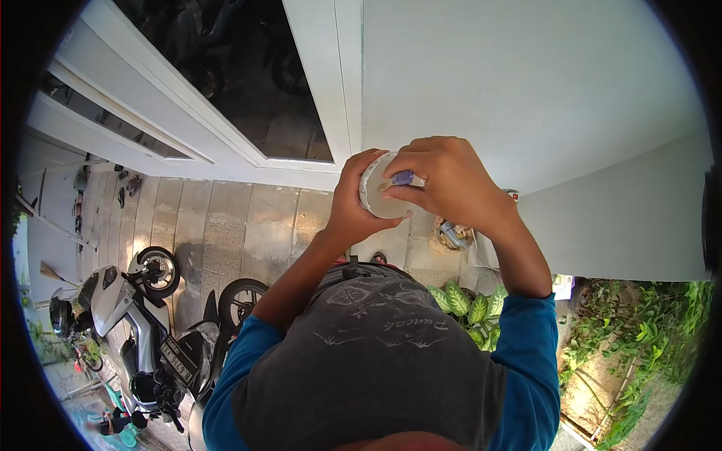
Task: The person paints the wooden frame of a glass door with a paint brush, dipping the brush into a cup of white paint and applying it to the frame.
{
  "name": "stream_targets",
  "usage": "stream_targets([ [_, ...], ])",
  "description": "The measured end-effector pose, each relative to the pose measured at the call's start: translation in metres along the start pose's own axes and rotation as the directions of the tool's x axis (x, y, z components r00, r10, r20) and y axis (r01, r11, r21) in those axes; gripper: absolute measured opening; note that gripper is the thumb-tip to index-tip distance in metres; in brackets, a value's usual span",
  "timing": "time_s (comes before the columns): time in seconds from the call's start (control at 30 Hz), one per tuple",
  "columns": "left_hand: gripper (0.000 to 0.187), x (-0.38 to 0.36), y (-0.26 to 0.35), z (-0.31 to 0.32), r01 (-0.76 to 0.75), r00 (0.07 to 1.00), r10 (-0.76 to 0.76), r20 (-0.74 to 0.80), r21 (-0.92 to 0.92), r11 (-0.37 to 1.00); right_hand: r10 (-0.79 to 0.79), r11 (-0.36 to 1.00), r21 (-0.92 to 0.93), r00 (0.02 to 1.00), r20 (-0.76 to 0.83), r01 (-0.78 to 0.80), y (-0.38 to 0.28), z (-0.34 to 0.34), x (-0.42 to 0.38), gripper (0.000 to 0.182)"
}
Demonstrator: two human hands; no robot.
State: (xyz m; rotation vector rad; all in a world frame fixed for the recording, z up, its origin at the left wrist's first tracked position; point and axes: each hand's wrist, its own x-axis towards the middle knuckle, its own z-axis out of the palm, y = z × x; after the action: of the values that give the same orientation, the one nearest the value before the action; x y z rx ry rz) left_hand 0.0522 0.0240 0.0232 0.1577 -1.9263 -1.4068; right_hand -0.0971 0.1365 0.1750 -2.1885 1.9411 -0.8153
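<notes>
Round container (382,194) is located in front of the torso, between the two hands, with its pale circular face directed toward the viewer; clock positions below are read from it, with 6 o'clock toward the torso. Left hand (352,203) is partly open in a curved grip and supports the container from the 9 o'clock side, fingers at the 11 o'clock edge and thumb along the 5 to 6 o'clock edge. Right hand (451,180) enters from the 3 o'clock side, fingers bent and nearly closed, thumb and fingers gripping a small purple object (403,178) over the circular face. Whether the object touches the face cannot be determined. A glass door panel (256,98) is positioned at 10 o'clock and a white wall (526,83) at 2 o'clock. Floor tiles (218,240) extend toward 9 o'clock; a parked motorcycle (124,316) stands at 8 o'clock. A leafy plant (477,310) grows at 5 o'clock. At 4 o'clock, beyond the right forearm, lies dense greenery (654,331).
</notes>
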Motion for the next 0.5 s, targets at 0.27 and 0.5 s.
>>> stream_targets([
  [0.27,0.101,-0.007,-0.01,0.002,0.003,0.999,0.002,-0.04,0.105,0.994,0.277,0.928,0.308,0.941,-0.196,-0.209,-0.003,-0.004,-0.03,0.021],
  [0.5,0.095,-0.018,-0.011,0.015,0.099,0.995,-0.099,-0.014,0.026,0.995,0.158,0.985,0.12,0.941,-0.299,-0.127,-0.011,0.021,-0.048,0.022],
])
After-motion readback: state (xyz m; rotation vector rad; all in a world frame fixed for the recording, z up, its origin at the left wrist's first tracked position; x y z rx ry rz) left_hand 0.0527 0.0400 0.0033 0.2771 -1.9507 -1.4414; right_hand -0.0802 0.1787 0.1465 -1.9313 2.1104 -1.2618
